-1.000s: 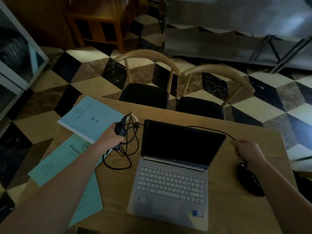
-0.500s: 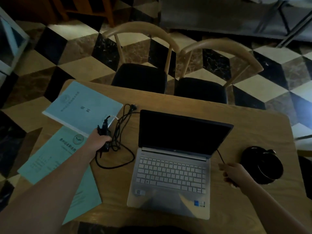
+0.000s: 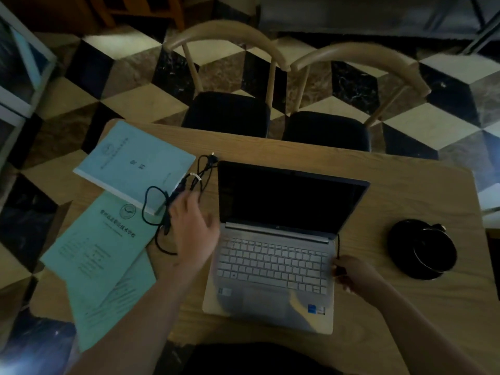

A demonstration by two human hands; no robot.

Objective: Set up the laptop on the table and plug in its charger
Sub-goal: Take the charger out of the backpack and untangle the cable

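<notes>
Two bare hands are seen at a light wooden table (image 3: pixel 405 185), on which a silver laptop (image 3: pixel 273 266) with a dark screen is set open near the middle. Two wooden-backed chairs with black seats (image 3: pixel 227 115) are drawn up at the far edge. Pale teal paper booklets (image 3: pixel 135 163) are spread at the table's left side, and a round black cup on a saucer (image 3: pixel 422 249) is placed at the right. A tangled black charger cable (image 3: pixel 167 209) is draped between booklets and laptop, partly over a booklet's corner. The left hand (image 3: pixel 194 231) is held above the cable, fingers loosely spread and grasping nothing. The right hand (image 3: pixel 351 272) is curled at the laptop's right edge, the thin black cord end (image 3: pixel 338 243) pinched there.
</notes>
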